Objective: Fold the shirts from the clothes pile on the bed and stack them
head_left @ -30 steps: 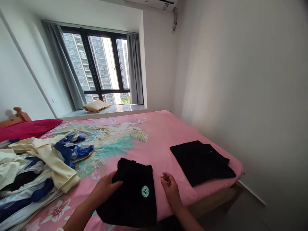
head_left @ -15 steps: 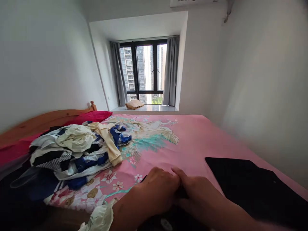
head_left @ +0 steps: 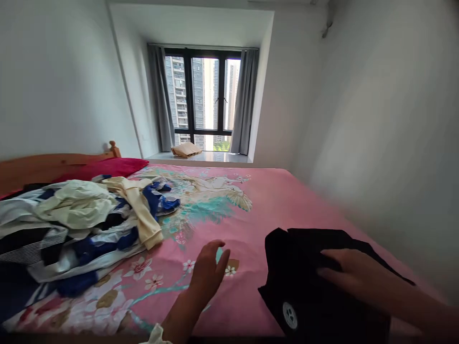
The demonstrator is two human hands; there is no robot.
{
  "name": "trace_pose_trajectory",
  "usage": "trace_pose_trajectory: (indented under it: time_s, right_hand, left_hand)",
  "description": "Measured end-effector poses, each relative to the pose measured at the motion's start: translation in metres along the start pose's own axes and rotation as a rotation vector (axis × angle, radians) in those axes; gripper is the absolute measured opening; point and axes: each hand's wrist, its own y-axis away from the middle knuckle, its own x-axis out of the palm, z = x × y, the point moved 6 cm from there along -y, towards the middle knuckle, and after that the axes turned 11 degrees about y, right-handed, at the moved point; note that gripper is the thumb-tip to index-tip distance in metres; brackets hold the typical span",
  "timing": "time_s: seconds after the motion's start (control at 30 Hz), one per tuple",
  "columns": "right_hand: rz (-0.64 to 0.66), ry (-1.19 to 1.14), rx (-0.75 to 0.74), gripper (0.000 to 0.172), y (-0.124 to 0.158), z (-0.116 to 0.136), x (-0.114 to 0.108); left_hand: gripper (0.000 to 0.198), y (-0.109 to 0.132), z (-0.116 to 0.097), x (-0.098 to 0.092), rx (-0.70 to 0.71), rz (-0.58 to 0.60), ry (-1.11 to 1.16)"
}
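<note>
Partly blurred R hand point(head_left: 353, 277), blk garment point(head_left: 301, 279) — btm cropped

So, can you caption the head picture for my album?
Right hand on black garment with round badge, left hand over pink floral bedsheet.

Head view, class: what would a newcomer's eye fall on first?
Probably the bright pink bedsheet across the middle, with its pale bird print. The tangled heap of clothes at left likely comes next. At lower right, the right hand meets black clothing bearing a round white emblem.
</note>
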Motion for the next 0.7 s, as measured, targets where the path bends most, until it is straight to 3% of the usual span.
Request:
trace_pose_trajectory:
  time_s: [0.07, 0.13, 0.2, 0.27, 0.43, 0.53, 0.63, 0.7]
  right_hand:
    - [0.194, 0.079, -0.032, 0.023, -0.007, -0.019, -0.013]
    - [0.206, 0.088, 0.039, 0.021, -0.016, -0.039, -0.035]
    - [0.189, 0.015, 0.159, 0.023, -0.023, -0.058, -0.053]
    - [0.197, -0.154, 0.274, 0.028, -0.029, -0.076, -0.067]
    - [0.099, -0.519, 0.393, 0.041, -0.05, -0.145, -0.084]
    - [0.092, -0.68, 0.43, 0.042, -0.067, -0.208, -0.051]
    - [0.107, -0.633, 0.587, 0.035, -0.074, -0.27, 0.018]
    - [0.145, -0.545, 0.656, 0.027, -0.071, -0.299, 0.064]
  left_hand:
    - [0.044, 0.006, 0.046, 0.05, -0.127, 0.115, -0.133]
    - [0.045, 0.02, 0.081, 0.097, -0.222, 0.233, -0.291]
    - [0.051, 0.033, 0.096, 0.127, -0.16, 0.259, -0.433]
    - [0.054, 0.042, 0.102, 0.138, -0.11, 0.24, -0.523]
    - [0.055, 0.044, 0.106, 0.138, -0.091, 0.245, -0.604]
    - [0.054, 0.042, 0.109, 0.138, -0.055, 0.186, -0.618]
    - [0.054, 0.043, 0.11, 0.139, -0.005, 0.14, -0.608]
    - [0.053, 0.044, 0.111, 0.139, 0.009, 0.129, -0.609]
